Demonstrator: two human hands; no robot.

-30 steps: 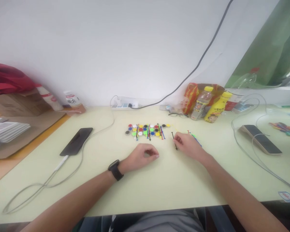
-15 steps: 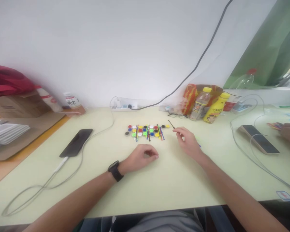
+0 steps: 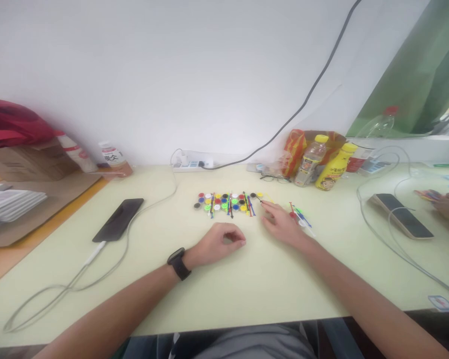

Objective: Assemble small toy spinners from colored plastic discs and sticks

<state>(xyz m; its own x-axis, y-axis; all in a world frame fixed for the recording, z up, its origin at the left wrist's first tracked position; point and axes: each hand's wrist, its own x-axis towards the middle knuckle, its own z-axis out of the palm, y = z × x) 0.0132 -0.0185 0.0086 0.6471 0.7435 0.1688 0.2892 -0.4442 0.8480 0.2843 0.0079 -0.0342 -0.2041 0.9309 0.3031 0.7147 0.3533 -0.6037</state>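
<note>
Right hand (image 3: 282, 223) pinches a thin black plastic stick (image 3: 259, 200) between thumb and fingertips; the stick sits lower and farther left than half a second ago, its far end now just beside a small round black plastic disc (image 3: 253, 195) at the right end of the coloured round plastic discs (image 3: 217, 201); so the stick is at the edge of the rows, though whether it touches the disc I cannot tell. More coloured plastic sticks (image 3: 231, 213) lie across the rows, running near to far; to the right of the hand, a loose multicoloured pile of plastic pieces (image 3: 300, 215), mostly covered half a second ago, shows again on the pale green counter (image 3: 194, 289). That right forearm reaches in from the near right, palm low and turned down; the left hand (image 3: 220, 243), below a black wristwatch (image 3: 179, 264), stays on the near side of the rows, curled into a loose ring with its fingertips meeting the thumb, nothing visible in its grasp.
</note>
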